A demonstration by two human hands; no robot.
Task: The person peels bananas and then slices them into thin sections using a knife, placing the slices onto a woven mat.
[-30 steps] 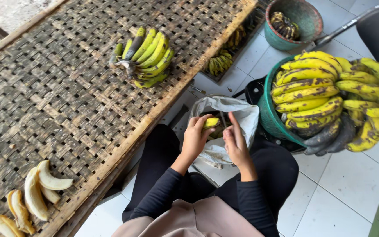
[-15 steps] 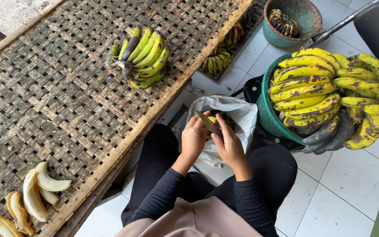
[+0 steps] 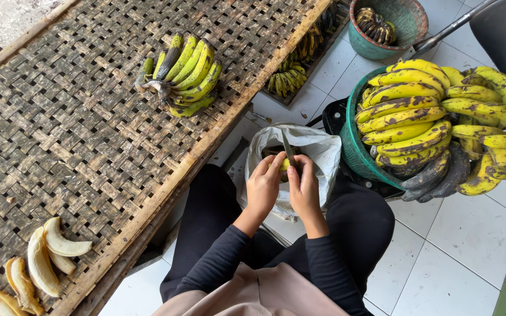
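My left hand (image 3: 265,186) and my right hand (image 3: 303,186) are close together over a white plastic bag (image 3: 316,151) between my knees. Both grip a small yellow banana (image 3: 285,165). A thin dark blade-like piece (image 3: 287,146) sticks up from my right hand's fingers, over the banana. The bag's inside looks dark, and I cannot make out what lies in it. A green basket (image 3: 355,149) heaped with ripe, black-spotted yellow bananas (image 3: 408,120) stands just right of the bag.
A woven bamboo table (image 3: 60,129) fills the left, with a green-yellow banana bunch (image 3: 185,73) and several peeled bananas (image 3: 42,263) near its front corner. More bunches (image 3: 291,73) lie below the table's edge. A teal bowl (image 3: 408,23) stands on the white tiled floor.
Both hands have drawn closer together over the bag. The dark blade now stands up from my right hand, above the banana.
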